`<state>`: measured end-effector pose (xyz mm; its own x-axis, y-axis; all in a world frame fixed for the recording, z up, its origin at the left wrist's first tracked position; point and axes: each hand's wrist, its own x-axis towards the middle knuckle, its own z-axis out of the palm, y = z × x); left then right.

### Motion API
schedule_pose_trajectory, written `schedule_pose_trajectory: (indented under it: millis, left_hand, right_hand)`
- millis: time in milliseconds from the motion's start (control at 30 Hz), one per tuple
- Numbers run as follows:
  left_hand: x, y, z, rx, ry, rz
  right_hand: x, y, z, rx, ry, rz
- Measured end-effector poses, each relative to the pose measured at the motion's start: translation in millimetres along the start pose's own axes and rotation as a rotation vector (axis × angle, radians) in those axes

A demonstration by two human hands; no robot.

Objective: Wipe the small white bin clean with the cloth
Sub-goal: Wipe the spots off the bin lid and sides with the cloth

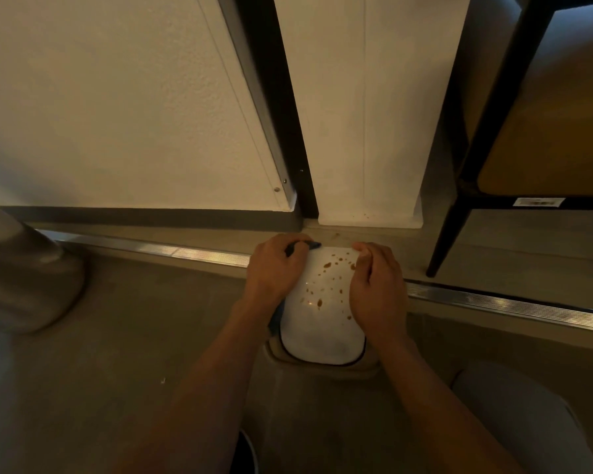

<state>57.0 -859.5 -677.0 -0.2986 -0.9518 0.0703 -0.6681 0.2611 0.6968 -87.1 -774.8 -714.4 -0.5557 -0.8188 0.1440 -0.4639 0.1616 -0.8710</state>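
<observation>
The small white bin [322,323] stands on the floor between my hands, its white top speckled with several brown spots [327,265]. My left hand [274,268] grips the bin's left side and holds a dark blue cloth [310,245], which peeks out at my fingertips and again below my wrist. My right hand [377,285] grips the bin's right side with curled fingers. The bin's beige lower body [322,374] shows beneath the white top.
A metal threshold strip [172,252] runs across the floor behind the bin. White wall panels and a dark door frame [281,107] rise beyond. A black-legged chair [459,213] stands at the right. A grey rounded object [24,268] sits at the left.
</observation>
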Motion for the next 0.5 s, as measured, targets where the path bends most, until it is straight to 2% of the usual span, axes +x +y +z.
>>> schedule_pose_trajectory:
  millis: [100,167,267,400,433,500]
  left_hand:
    - [-21,-13,2,-0.063,0.095,0.280]
    - [-36,-26,6,-0.089,0.152,0.327]
    - [-45,-32,10,-0.133,0.167,0.207]
    - [-16,-11,3,-0.131,0.084,-0.101]
    - [-10,-7,1,-0.082,0.046,-0.130]
    - [-10,-5,3,0.020,0.022,-0.057]
  right_hand:
    - [0,0,1,0.001,-0.007,0.024]
    - [0,0,0,0.009,-0.005,0.022]
    - [0,1,0,0.022,-0.005,0.007]
    - [1,1,0,0.031,-0.008,-0.003]
    - [1,2,0,0.036,-0.007,-0.006]
    - [1,2,0,0.037,-0.001,-0.001]
